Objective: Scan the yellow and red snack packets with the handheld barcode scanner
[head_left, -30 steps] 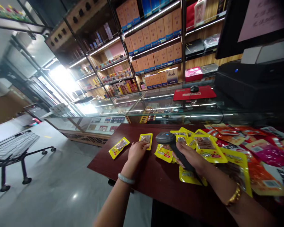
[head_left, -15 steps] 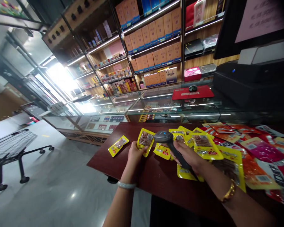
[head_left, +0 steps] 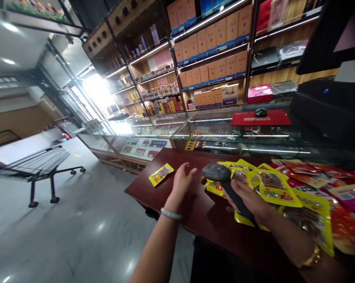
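Observation:
My left hand [head_left: 183, 181] hovers over the dark red-brown table [head_left: 195, 210], fingers apart and nothing in it. To its left lies a single yellow snack packet [head_left: 161, 174], flat near the table's left end. In my right hand [head_left: 250, 196] is a black handheld barcode scanner [head_left: 224, 181], gripped by its handle with the head pointing left. Beneath and beyond the scanner, several yellow snack packets [head_left: 273, 181] are heaped over one another. A larger yellow packet [head_left: 309, 214] with dark contents lies by my right wrist.
Orange and red packets [head_left: 310, 169] spread along the table's right side. Behind stands a glass display counter [head_left: 177, 125] with a mouse [head_left: 260, 112] on a red mat [head_left: 279, 118]. A black machine [head_left: 328, 110] sits at the right. A shopping cart [head_left: 44, 165] stands left on the floor.
My left hand has let go of a yellow packet and is now free. That packet no longer shows apart from the heap. The view has swung left; the scanner stays in my right hand.

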`<state>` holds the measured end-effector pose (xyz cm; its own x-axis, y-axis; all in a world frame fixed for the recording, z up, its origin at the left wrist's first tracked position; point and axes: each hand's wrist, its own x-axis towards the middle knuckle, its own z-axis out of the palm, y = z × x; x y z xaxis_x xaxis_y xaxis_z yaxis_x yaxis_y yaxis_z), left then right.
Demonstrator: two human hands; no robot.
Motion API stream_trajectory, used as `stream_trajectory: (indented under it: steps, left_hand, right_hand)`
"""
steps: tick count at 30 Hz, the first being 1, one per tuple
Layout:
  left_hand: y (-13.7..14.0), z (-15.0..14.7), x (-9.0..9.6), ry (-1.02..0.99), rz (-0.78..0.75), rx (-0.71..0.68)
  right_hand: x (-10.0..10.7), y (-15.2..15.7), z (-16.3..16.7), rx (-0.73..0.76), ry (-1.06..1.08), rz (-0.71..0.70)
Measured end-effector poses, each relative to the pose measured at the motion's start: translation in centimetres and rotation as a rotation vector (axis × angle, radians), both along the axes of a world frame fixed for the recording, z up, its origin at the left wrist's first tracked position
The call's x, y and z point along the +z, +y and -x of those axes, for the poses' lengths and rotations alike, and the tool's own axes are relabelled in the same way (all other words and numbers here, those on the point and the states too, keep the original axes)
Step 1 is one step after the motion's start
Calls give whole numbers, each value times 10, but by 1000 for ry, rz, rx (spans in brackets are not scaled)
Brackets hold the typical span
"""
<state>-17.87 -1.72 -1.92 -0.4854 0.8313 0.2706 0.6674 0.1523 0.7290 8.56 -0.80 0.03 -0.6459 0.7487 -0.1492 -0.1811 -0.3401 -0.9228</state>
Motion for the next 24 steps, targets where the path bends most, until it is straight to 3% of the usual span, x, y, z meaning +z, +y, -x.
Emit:
stream_trajectory:
  steps: [2,4,6,9,12,17,21,24]
  left_hand:
    - [-8,42,10,254,99,183]
    - [-19,85,20,402,352,355]
    - [-28,118,24,423,534,402]
    - [-36,137,22,394,630,385]
    - [-38,123,13,323,598,309]
    - [-36,69,3,116,312,156]
    - [-25,23,9,49,167,58]
    - [-15,-4,17,44,149,6]
  right_hand:
    - [-3,-4,4,27,-34,26]
    - [-5,-8,8,43,-78,31]
    - [-6,-11,12,72,-105,19]
    - [-5,-11,15,129,-102,-10]
    - [-3,-12,16,119,-121,-33]
    - [3,-12,14,66,-120,-69]
    - [13,-12,6,19,-99,-155]
    - [18,-11,-3,-27,-112,-172]
